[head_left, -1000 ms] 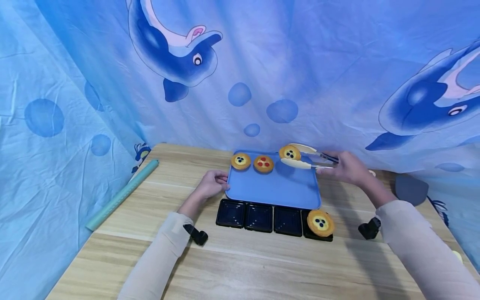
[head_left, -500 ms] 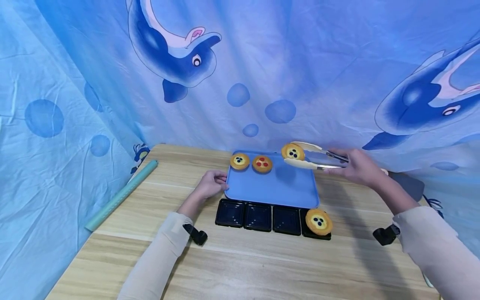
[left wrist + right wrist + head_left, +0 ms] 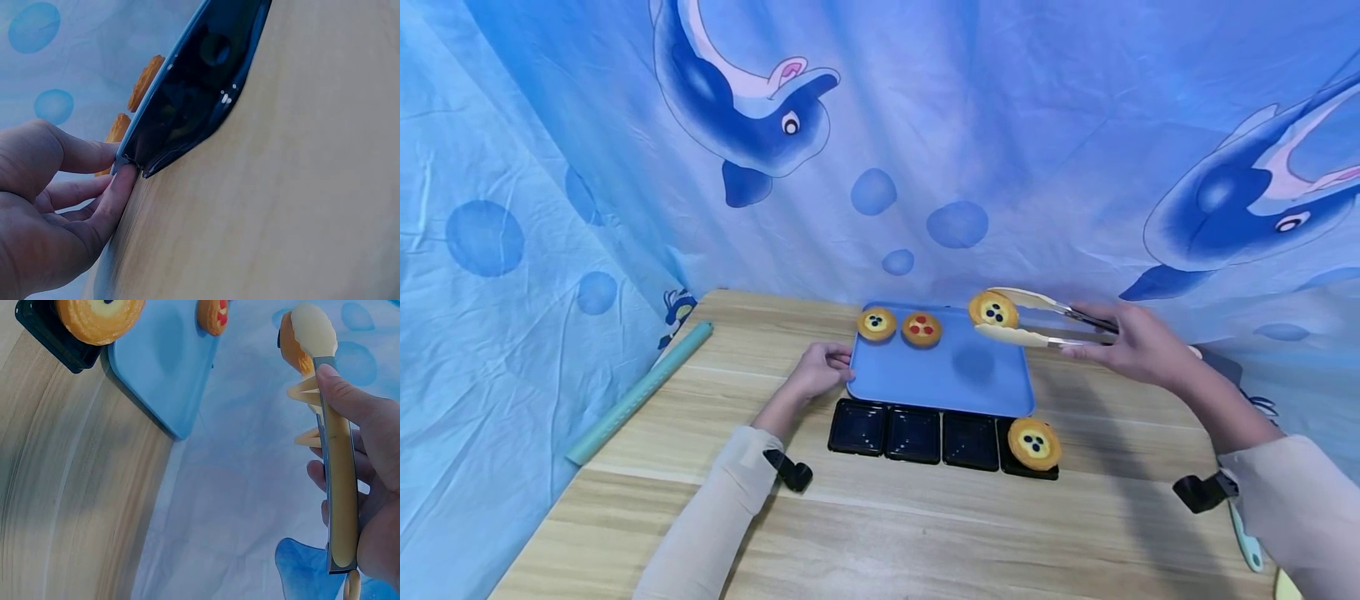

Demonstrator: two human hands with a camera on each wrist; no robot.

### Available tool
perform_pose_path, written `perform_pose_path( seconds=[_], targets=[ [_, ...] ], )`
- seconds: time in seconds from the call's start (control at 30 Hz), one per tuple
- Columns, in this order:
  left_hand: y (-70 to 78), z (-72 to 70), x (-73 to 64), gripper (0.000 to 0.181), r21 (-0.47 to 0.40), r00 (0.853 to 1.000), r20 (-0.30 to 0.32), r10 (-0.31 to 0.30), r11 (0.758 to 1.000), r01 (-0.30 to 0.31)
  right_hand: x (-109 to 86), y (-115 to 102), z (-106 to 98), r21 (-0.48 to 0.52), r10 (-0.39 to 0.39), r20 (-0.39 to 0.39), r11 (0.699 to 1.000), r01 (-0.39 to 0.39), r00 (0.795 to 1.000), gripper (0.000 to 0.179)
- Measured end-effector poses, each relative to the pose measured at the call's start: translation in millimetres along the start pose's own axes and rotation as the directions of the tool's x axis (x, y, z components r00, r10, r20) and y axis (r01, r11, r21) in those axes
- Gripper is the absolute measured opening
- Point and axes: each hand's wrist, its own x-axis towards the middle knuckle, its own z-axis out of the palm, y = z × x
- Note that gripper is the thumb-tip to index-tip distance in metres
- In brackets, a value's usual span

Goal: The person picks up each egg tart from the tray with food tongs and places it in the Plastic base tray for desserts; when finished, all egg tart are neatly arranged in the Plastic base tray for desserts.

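My right hand [image 3: 1138, 343] grips a pair of tongs [image 3: 340, 487] with cream-coloured tips. Between those tips is an egg tart [image 3: 993, 310] topped with dark berries, held above the right part of a blue tray [image 3: 940, 375]. A shadow falls on the tray below it. At the tray's left edge my left hand [image 3: 822, 370] pinches the rim, thumb and fingers on either side of it in the left wrist view. Along the tray's back left lie a tart with dark berries [image 3: 876, 324] and one with red pieces [image 3: 921, 330].
In front of the tray runs a row of black square dishes [image 3: 913, 434]; the rightmost carries another berry tart [image 3: 1034, 444]. A green rolling pin [image 3: 640, 392] lies on the left of the wooden table [image 3: 880, 533]. A pale green handle [image 3: 1247, 542] shows by the right sleeve.
My right hand has moved to the right with the tongs, carrying the gripped tart a little to the right over the tray. The left hand stays on the tray's edge.
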Motion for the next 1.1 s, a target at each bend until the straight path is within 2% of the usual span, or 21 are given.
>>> perform_pose_path(
  seconds=[0.13, 0.6, 0.77, 1.1],
  targets=[
    [1.1, 0.2, -0.7, 0.043, -0.004, 1.0, 0.001, -0.008, 1.0, 0.008, -7.5, -2, -5, -0.035, -0.041, -0.012, 0.999, 0.041, 0.999, 0.068],
    [0.1, 0.6, -1.0, 0.043, -0.001, 1.0, -0.004, -0.005, 1.0, 0.005, -33.6, -12, -11, -0.066, -0.095, -0.04, 0.994, 0.093, 0.995, 0.067],
    [0.3, -0.4, -1.2, 0.043, -0.005, 1.0, -0.005, -0.009, 1.0, 0.009, -41.2, -16, -7, -0.066, -0.122, -0.046, 0.991, 0.119, 0.991, 0.067],
    [-0.2, -0.7, -0.9, 0.044, -0.003, 1.0, 0.006, -0.004, 1.0, 0.005, -57.6, -18, 10, -0.109, -0.108, -0.023, 0.989, 0.105, 0.994, 0.066]
  ],
)
